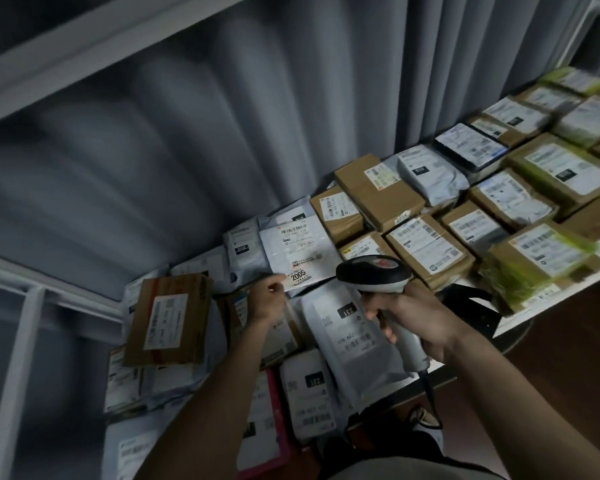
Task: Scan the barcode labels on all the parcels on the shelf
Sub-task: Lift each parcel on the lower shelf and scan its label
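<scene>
A grey pleated curtain [194,140] hangs behind everything, its folds blurred. White metal frame bars [32,327] cross in front of it at the left. Brown floor [568,341] shows at the lower right.

shelf surface: parcels [409,237] packed edge to edge from lower left to upper right, no bare gaps between them
above parcels: open air up to the upper shelf [84,53]
behind: grey curtain [222,133] closes the back
left: white frame post [25,358]
</scene>
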